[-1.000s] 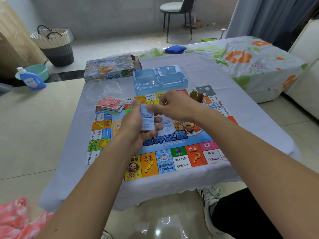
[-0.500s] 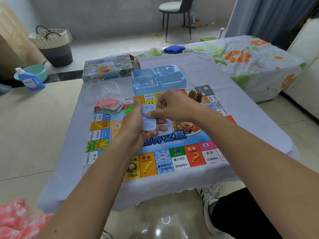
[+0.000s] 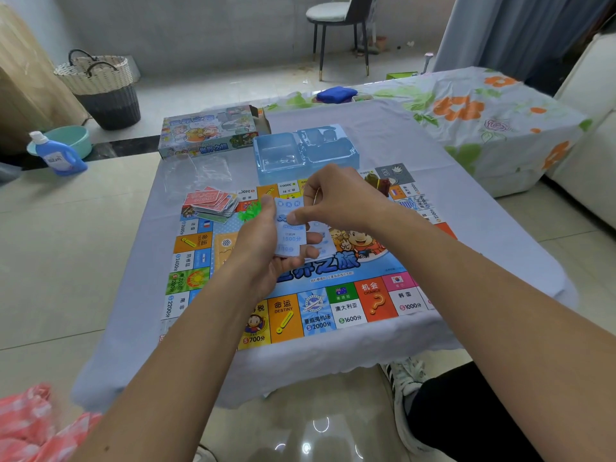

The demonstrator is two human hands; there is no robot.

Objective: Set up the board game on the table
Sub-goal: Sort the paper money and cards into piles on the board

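Board game pieces lay spread over a low surface (image 3: pixel 383 135) draped in a pale lilac cloth. The colourful game board (image 3: pixel 350 295) lay flat on the near half of it, its printed squares running along the front edge. Above the board's middle, the left hand (image 3: pixel 263 248) gripped a small stack of pale blue cards (image 3: pixel 289 228), fingers curled round its lower edge and thumb against its left side. The right hand (image 3: pixel 340 201) pinched the top of that stack between thumb and forefinger, the other fingers curled.

A loose heap of red-backed cards (image 3: pixel 210 201) sat on the board's far left corner, with some green plastic pieces (image 3: pixel 250 213) just beside it. Dark brown and red tokens (image 3: pixel 378 183) stood near the far right corner, partly hidden behind the right hand.

Beyond the board, a blue plastic tray (image 3: pixel 305 151) rested on the cloth; its large left compartment looked bare, while what the smaller right compartments held could not be told. Left of the tray stood the game box (image 3: pixel 210 131), its right end flap open, its inside out of sight. A clear plastic bag (image 3: pixel 200 171) lay crumpled in front of the box.

On the floor to the left were a woven basket (image 3: pixel 103 88), a teal basin (image 3: pixel 71 141) and a blue bottle (image 3: pixel 56 155) touching the basin's front.
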